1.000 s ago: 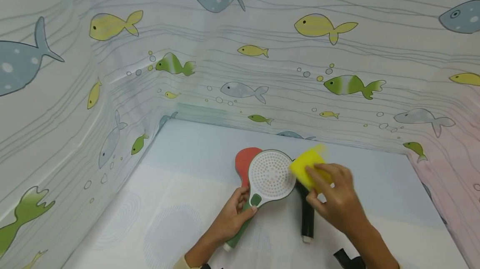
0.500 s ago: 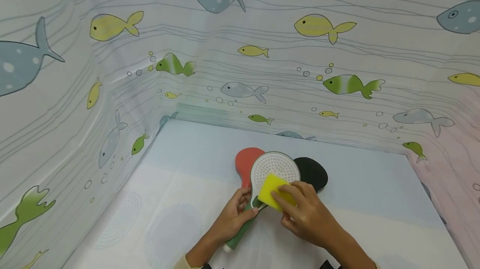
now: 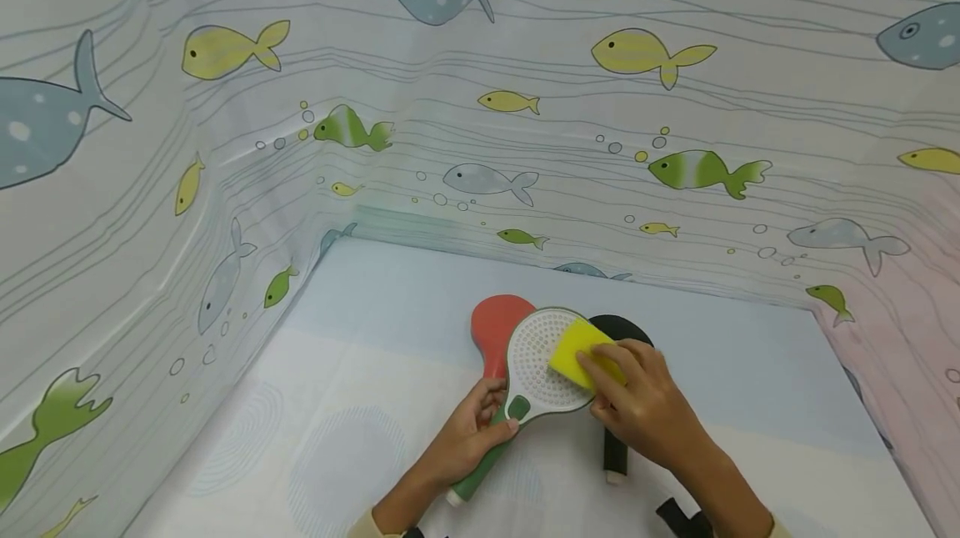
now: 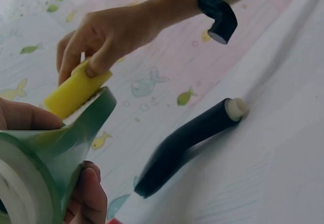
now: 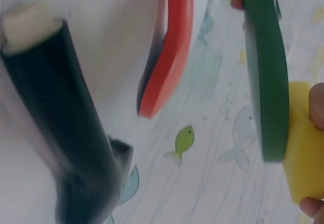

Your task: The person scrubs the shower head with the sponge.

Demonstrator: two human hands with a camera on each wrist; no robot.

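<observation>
Left grip [image 3: 472,434]'s wrapped round the handle of a green-and-white showerhead [image 3: 528,354], its head just beyond the fingers. Right grip [image 3: 651,400], knuckles up, is pinching a yellow sponge [image 3: 577,352] onto the spray face. Red showerhead [image 3: 495,328]'s past the left grip, partly covered; black showerhead [image 3: 615,456]'s below the right one, partly blocked.
</observation>
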